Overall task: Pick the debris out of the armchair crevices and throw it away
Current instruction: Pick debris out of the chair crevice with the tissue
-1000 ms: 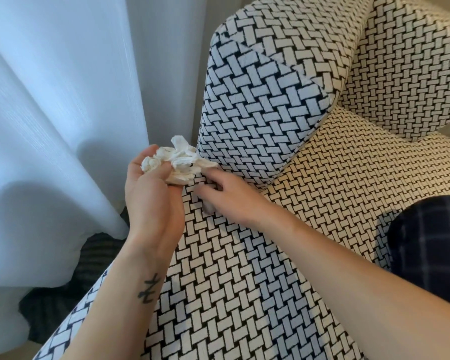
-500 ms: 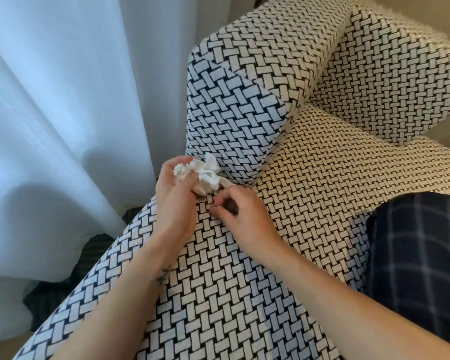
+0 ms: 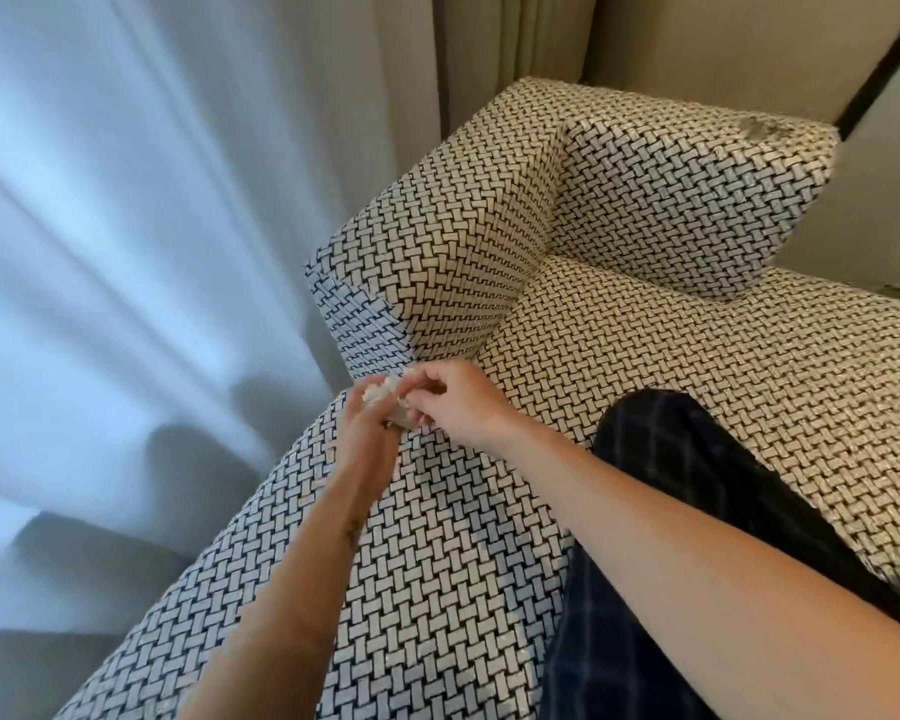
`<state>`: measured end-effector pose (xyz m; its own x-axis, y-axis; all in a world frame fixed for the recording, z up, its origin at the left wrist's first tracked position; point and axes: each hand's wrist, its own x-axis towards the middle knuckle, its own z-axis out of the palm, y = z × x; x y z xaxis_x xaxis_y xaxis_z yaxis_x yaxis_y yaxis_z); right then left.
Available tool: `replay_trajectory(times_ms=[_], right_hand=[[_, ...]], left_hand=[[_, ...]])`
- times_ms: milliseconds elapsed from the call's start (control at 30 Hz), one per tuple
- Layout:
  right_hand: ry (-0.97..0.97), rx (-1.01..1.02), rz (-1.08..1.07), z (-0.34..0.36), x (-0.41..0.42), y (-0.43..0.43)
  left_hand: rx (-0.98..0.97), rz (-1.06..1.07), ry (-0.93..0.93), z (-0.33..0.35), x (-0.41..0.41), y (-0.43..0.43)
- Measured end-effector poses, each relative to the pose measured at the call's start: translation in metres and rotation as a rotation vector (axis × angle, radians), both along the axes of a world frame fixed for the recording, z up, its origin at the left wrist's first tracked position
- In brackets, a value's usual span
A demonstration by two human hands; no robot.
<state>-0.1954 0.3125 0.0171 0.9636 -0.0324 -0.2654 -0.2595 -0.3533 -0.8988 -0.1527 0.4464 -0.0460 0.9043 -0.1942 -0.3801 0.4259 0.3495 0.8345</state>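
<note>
Now I see the right hand (image 3: 458, 405) off the seat (image 3: 697, 381) fabric, its fingers (image 3: 432, 379) pinching the tissue wad (image 3: 380, 400) that the left hand (image 3: 367, 439) still grips in curled fingers. Wad sits just below the armrest (image 3: 437, 283) front corner, mostly covered by both hands. Head camera has pulled back from the armrest.

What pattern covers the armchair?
Black-and-white basket weave on the armchair, clearest in the head view.

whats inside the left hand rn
A crumpled white tissue wad, gripped by the left hand; the right hand fingers pinch at it. Both hands cover most of the wad, so any other debris there cannot be seen.
</note>
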Motion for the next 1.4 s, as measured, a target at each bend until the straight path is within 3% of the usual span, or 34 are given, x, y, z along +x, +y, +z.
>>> replay_trajectory(times_ms=[100, 267, 733, 1200, 1400], right_hand=[[-0.020, 0.094, -0.062, 0.018, -0.021, -0.031], [-0.138, 0.082, -0.198, 0.049, -0.044, -0.099], [-0.197, 0.165, -0.443, 0.094, -0.069, -0.261], [-0.239, 0.317, -0.532, 0.111, 0.003, -0.421], [-0.326, -0.016, -0.542, 0.103, 0.047, -0.488]], left_hand=[[-0.092, -0.076, -0.039, 0.023, -0.024, -0.044], [-0.274, -0.148, 0.056, 0.045, -0.025, -0.100], [-0.198, -0.294, 0.123, 0.125, -0.029, -0.269], [-0.133, -0.251, 0.105, 0.149, 0.040, -0.434], [-0.092, -0.179, 0.098, 0.152, 0.079, -0.490]])
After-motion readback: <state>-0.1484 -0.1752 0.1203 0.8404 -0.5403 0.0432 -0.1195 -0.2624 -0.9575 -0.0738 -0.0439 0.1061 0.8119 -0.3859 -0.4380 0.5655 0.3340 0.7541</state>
